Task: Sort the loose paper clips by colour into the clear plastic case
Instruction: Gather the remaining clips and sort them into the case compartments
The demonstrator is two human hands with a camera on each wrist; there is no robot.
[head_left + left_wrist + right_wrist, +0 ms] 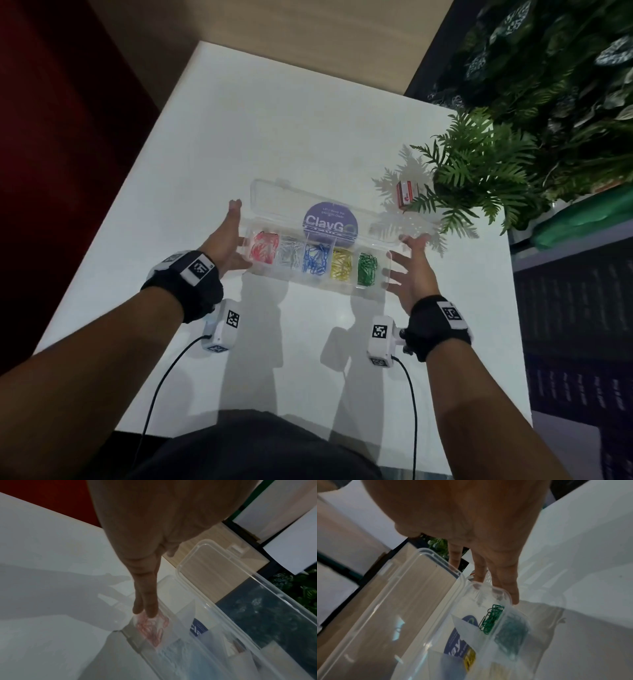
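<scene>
Case: clear plastic case (386, 257), long and narrow, sits mid-table on the white table (212, 144), its long side running left to right
Lid: clear lid (274, 198) is open, hinged back on the far side, with a small latch tab on its far edge
Label: round purple label (330, 221) with white lettering shows through the plastic behind the middle compartments
Compartments: five in a row, split by clear dividers
Contents, left to right: red clips (263, 247), pale silvery clips (290, 255), blue clips (315, 258), yellow clips (341, 263), green clips (367, 269)
Left hand: left hand (226, 240) is unclenched, fingers straight and together, laid flat against the case's left end; in the wrist view fingertips (151, 609) reach the corner by the red clips
Right hand: right hand (412, 270) is spread and grasps nothing, fingers at the right end; whether they touch the wall I cannot tell
Far right: small red and white box (407, 193) lies beside a fern (479, 171)
</scene>
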